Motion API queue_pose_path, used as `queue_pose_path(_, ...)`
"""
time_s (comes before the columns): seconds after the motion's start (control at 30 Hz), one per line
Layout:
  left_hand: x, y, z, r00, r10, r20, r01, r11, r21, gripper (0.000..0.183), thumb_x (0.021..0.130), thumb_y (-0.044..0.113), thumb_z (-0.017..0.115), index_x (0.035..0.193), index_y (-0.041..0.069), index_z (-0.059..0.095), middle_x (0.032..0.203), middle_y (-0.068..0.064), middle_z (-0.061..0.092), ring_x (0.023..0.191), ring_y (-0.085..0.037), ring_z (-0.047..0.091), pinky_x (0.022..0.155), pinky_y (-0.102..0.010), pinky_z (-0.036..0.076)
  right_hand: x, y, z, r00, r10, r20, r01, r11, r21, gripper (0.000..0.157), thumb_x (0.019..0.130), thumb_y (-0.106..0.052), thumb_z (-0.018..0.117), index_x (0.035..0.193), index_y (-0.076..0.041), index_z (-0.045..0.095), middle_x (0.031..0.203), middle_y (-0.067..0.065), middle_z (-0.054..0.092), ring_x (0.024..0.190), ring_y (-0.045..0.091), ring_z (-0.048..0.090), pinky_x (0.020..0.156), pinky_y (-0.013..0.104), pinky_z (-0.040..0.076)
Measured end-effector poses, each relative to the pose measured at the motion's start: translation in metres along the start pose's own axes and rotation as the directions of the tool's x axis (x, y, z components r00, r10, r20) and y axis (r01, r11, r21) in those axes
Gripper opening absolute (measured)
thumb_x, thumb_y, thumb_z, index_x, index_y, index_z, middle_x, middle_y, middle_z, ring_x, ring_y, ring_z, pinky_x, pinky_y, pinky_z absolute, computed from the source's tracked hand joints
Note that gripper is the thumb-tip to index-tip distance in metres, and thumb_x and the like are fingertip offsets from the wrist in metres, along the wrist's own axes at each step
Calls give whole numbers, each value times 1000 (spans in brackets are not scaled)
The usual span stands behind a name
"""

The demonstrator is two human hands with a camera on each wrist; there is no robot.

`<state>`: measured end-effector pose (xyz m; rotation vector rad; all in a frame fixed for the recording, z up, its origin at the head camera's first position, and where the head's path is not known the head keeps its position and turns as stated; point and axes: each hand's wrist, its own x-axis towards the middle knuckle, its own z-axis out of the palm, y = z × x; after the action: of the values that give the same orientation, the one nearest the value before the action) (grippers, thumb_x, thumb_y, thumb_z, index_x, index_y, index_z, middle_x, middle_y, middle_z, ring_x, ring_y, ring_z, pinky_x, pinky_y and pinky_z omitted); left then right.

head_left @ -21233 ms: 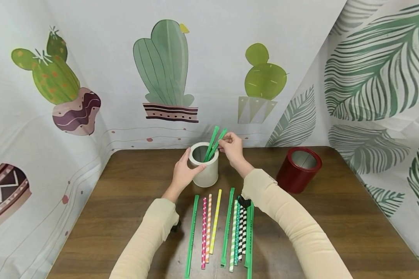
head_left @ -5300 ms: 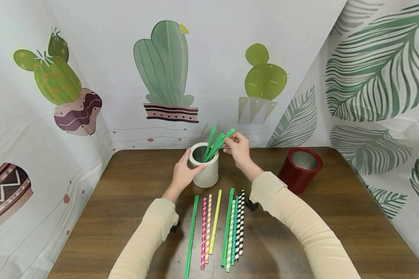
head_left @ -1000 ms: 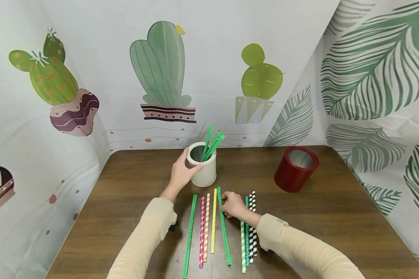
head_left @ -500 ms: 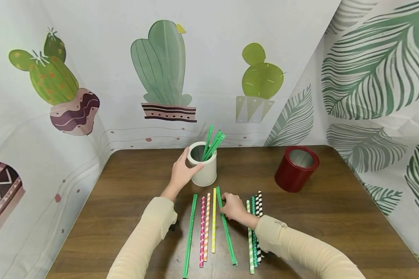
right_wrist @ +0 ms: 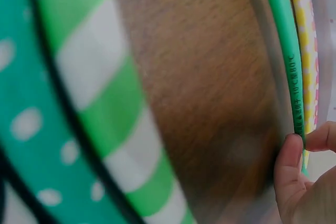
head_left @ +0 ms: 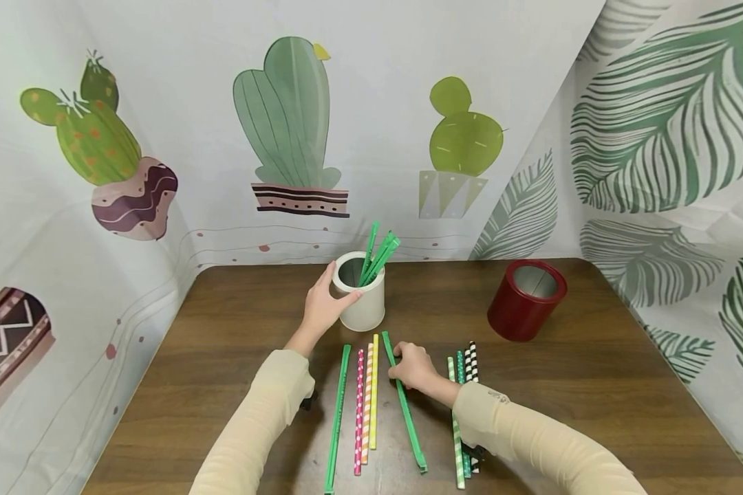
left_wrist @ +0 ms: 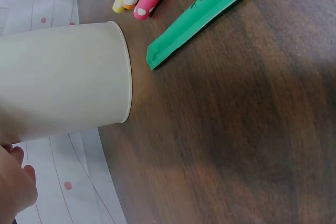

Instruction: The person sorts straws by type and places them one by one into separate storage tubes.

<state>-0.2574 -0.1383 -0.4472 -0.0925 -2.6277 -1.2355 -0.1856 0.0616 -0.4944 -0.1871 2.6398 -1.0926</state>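
The right hand (head_left: 413,366) pinches a long, thin green straw in a printed wrapper (head_left: 413,432) between thumb and finger, on the person's side of the off-white, open-topped cylindrical can (head_left: 367,313). The left hand (head_left: 323,308) holds that can around its side. Pinched nearer its can-side end, the straw could swing if lifted and knock the slim yellow straw (head_left: 374,395); the green wrapped straws leaning in the can (head_left: 384,256) could snag another pushed in carelessly

White can (head_left: 365,313) smooth, matt; red can (head_left: 510,309) glossy, metal int.; tbl (head_left: 235,323) wood-grain, slt sheen; green wrapper (left_wrist: 199,19) papery.
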Motion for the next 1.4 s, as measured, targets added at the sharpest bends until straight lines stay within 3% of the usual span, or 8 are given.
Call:
queue_pose_path(0.23,0,-2,0,1000,-3,-4,3,1000,8,89,69,52,66,140,13,27,141,-9,34,128,-26,34,102,-44,30,3,-6,-15,998,57,25,-60,982,181,18,73,-2,61,90,0,55,48,3,47,38,13,47,40,28,47)
queue_pose_path(0.53,0,-2,-1,1000,0,-6,0,1000,4,89,70,52,66,139,10,28,141,-10,34,128,-27,34,102,-44,30,10,-26,-50,998,50,27,-56,954,293,16,74,0,57,90,-2,54,58,4,46,46,15,51,44,28,49)
queue_pose_path(0.9,0,-2,-2,1000,-8,2,8,1000,4,89,69,52,66,139,11,28,141,-10,34,128,-27,33,103,-44,29,15,-61,-103,992,-99,78,47,866,498,21,75,6,53,95,4,46,66,3,52,47,12,51,46,26,48)
queue_pose_path(1.17,0,-1,-1,1000,3,-4,-3,1000,4,89,70,49,67,139,11,28,141,-10,34,128,-26,34,103,-43,30,13,-96,-145,984,-175,23,136,834,535,18,79,5,55,94,4,45,67,1,54,53,12,54,48,23,48)
queue_pose_path(1.4,0,0,0,1000,7,-7,-7,1000,4,88,70,49,67,139,11,28,141,-10,34,127,-27,34,102,-44,31,17,-122,-175,984,-163,-78,176,763,621,14,81,4,55,89,-2,44,66,-2,55,55,12,56,50,24,49)
